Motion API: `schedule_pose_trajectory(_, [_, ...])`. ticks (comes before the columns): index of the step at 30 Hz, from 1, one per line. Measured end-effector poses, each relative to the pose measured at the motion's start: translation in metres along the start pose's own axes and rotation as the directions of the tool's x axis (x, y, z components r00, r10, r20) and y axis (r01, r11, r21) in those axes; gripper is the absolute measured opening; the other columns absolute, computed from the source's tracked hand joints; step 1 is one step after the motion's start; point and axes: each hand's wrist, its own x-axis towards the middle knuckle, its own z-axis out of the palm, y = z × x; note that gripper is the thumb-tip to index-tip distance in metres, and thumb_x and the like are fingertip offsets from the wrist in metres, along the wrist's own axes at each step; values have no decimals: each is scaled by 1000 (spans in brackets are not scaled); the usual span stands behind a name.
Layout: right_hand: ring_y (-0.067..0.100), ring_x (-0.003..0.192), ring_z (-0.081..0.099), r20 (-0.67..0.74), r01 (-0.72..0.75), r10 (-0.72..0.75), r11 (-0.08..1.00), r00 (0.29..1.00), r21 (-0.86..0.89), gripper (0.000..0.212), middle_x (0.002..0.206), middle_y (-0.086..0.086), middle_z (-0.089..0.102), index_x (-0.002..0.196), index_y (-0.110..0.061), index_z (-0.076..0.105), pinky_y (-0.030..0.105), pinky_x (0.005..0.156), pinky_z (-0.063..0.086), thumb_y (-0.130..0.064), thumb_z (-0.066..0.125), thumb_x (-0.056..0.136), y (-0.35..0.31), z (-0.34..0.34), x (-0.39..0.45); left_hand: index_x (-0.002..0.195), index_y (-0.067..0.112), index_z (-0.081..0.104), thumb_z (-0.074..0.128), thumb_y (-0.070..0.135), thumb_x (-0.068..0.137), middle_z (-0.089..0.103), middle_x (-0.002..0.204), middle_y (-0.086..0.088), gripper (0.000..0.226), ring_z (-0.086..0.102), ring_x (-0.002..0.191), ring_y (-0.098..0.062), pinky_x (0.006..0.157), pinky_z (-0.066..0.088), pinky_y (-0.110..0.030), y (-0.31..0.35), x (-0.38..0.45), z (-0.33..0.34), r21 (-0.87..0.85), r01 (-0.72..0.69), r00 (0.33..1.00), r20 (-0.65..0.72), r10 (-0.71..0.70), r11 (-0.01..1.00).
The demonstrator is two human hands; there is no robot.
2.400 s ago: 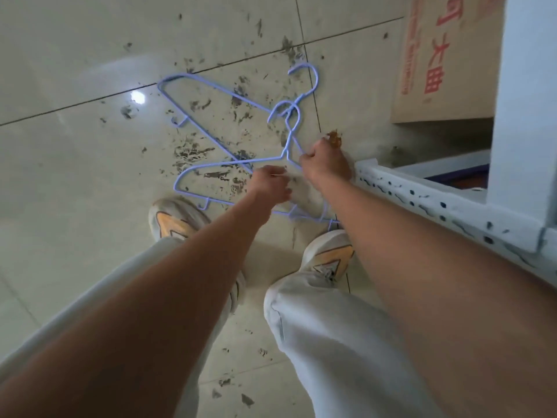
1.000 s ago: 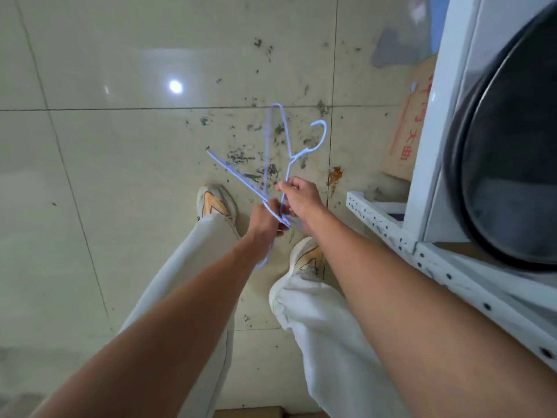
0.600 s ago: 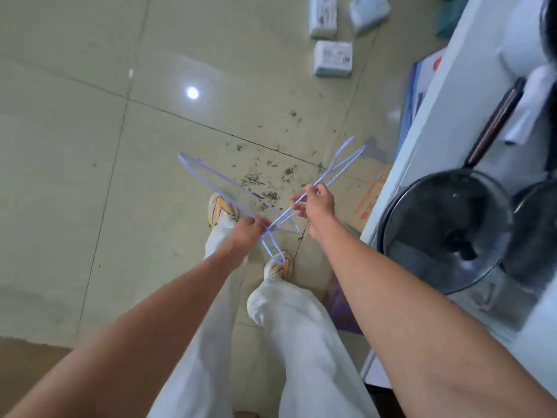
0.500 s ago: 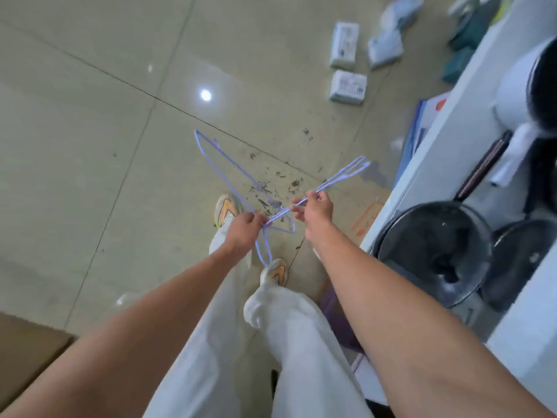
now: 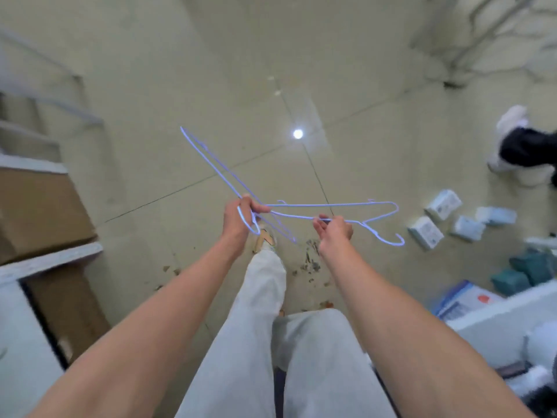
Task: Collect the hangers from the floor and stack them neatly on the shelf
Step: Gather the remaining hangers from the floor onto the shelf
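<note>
Left hand grip curls around one blue wire hanger, which slants up and away from it. Right hand grip pinches a second hanger, its hook beyond the grip, above the tiled floor.

Pale glossy floor tiles fill the frame, with a round light reflection upper centre. Brown cardboard boxes sit at the left edge; small white packets lie scattered at right, dark debris near centre
</note>
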Motion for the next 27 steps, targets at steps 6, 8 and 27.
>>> schedule_pose_trajectory(6, [23, 57, 61, 148, 65, -39, 983, 988, -174, 17, 82, 14, 63, 90, -10, 43, 23, 47, 58, 1, 33, 98, -14, 60, -62, 69, 14, 53, 41, 27, 106, 65, 62, -7, 41, 72, 62, -19, 64, 56, -29, 26, -16, -97, -225, 94, 985, -121, -124, 970])
schedule_pose_trajectory(8, [21, 54, 61, 193, 109, -65, 968, 979, -225, 15, 82, 14, 62, 96, -8, 45, 24, 47, 58, 0, 33, 99, -22, 73, -77, 70, 14, 53, 40, 32, 107, 61, 59, -4, 43, 69, 60, -19, 63, 57, -28, 38, -31, -111, -247, 75, 986, -128, -109, 966])
schedule_pose_trajectory(27, [31, 71, 65, 877, 933, 320, -164, 358, -321, 20, 76, 10, 68, 85, -22, 48, 46, 67, 52, -22, 39, 103, -67, 165, -236, 72, 12, 59, 29, 26, 101, 42, 39, 6, 43, 37, 34, -10, 45, 31, -27, 114, -166, -123, -844, -359, 671, -531, -518, 399])
